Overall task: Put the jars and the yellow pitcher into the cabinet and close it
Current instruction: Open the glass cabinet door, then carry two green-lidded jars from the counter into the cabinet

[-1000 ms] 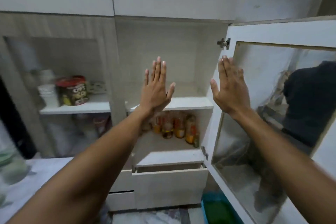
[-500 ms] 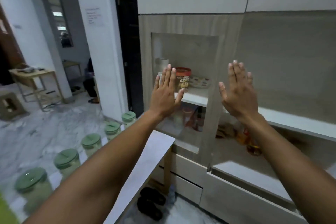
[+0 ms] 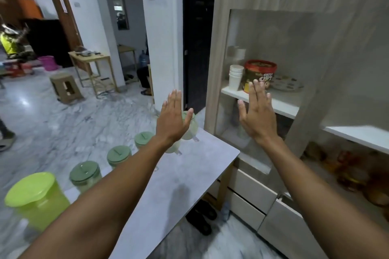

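Several clear jars with green lids stand in a row on the grey table [image 3: 189,176]: one [image 3: 85,174] near the front, one [image 3: 119,155] and one [image 3: 144,138] behind it, and a farther one [image 3: 190,126] partly hidden by my left hand [image 3: 172,121]. The yellow-green pitcher [image 3: 33,197] sits at the table's near left end. My left hand is raised flat with fingers apart above the far jars. My right hand [image 3: 257,115] is also flat and empty, held up before the cabinet's glass door [image 3: 269,48]. An open cabinet bay with a white shelf [image 3: 357,135] is at the right.
Behind the glass stand stacked white cups [image 3: 235,76], a red-lidded tub [image 3: 260,71] and a plate. Orange bottles [image 3: 347,170] fill the lower open shelf. Drawers [image 3: 252,191] sit below, black sandals [image 3: 202,216] lie under the table. A stool [image 3: 66,87] and wooden table [image 3: 92,65] stand across the marble floor.
My view has swung left, from the open cabinet bay to the table with the jars and pitcher. Both hands stay raised, flat and empty.
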